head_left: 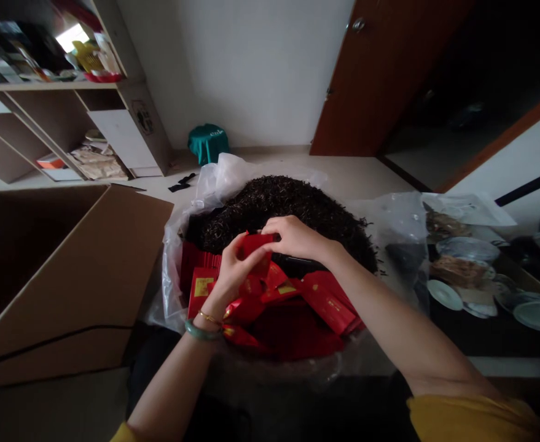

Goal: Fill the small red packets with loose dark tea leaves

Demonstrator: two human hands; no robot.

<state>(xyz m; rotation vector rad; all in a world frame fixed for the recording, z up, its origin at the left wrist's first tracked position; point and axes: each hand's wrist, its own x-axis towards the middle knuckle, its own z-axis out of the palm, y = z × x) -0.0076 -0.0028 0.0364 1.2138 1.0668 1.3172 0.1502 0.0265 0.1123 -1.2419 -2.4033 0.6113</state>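
Both hands hold one small red packet (257,244) above the front of a large heap of dark, dry loose tea leaves (292,196). My left hand (233,270) grips the packet's left side between thumb and fingers. With bent fingers my right hand (292,236) pinches its upper right edge, where a small dark spot shows. Below lie several more red packets (327,301), some with gold print, and a row of them stands at the left. A clear plastic bag (177,245) surrounds the leaves and packets. A black object (297,263) lies partly hidden behind the packets.
An open cardboard box (80,276) stands at my left. To the right, a dark low table (491,344) carries saucers and clear bags. Shelves (140,123), a teal covered bin (208,144) and a brown door (366,80) are farther back.
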